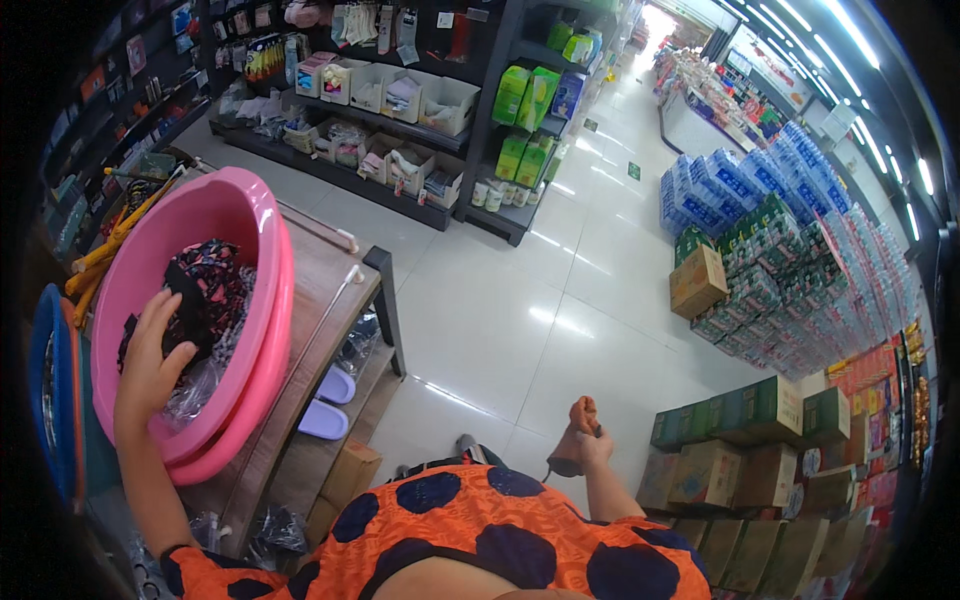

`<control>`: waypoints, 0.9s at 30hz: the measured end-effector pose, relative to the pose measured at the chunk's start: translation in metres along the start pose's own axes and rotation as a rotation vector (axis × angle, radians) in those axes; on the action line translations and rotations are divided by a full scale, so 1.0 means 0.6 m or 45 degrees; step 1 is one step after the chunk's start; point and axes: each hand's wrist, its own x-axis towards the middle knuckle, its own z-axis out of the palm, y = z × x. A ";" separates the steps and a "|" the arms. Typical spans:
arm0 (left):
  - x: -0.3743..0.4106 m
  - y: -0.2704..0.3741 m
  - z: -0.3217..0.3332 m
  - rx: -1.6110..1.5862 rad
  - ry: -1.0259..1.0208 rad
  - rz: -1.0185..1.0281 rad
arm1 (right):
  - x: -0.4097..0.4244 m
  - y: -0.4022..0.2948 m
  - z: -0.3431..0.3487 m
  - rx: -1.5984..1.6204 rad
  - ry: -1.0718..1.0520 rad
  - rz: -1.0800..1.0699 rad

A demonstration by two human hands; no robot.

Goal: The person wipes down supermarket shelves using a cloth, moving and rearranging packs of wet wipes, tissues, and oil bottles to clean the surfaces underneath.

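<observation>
My left hand (154, 352) reaches into a pink plastic basin (259, 330), thumb and fingers apart. Its fingertips touch black cloth on a pile of dark floral-print fabric (206, 281). Clear plastic wrapping (191, 394) lies below the fabric, inside the basin. A second, deeper pink basin (281, 315) is nested beneath the first. Low on the right, my right hand (596, 448) grips a brown item (568, 454) with a crumpled orange-brown top; what it is I cannot tell.
The basins stand on a wooden display table (322, 289), with lilac slippers (324, 420) on its lower shelf. Blue basins (49, 375) stand at the left. Sock shelves (382, 112) are ahead. Stacked drink packs (780, 277) and cartons (705, 472) line the right of the tiled aisle (480, 315).
</observation>
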 end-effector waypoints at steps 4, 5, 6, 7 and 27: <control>-0.015 0.119 0.021 -0.437 -0.042 -0.135 | 0.056 -0.037 0.020 0.171 -0.090 -0.028; -0.013 0.155 0.032 -0.435 -0.083 -0.195 | 0.096 -0.019 0.031 0.227 -0.135 -0.037; -0.012 0.177 0.044 -0.265 -0.076 -0.139 | 0.133 -0.009 0.042 0.193 -0.143 -0.068; -0.013 0.196 0.057 -0.098 -0.066 -0.097 | 0.143 -0.047 0.041 0.087 -0.141 -0.071; -0.001 0.359 0.205 0.871 0.721 -0.478 | 0.304 -0.352 0.136 0.221 -1.626 -0.757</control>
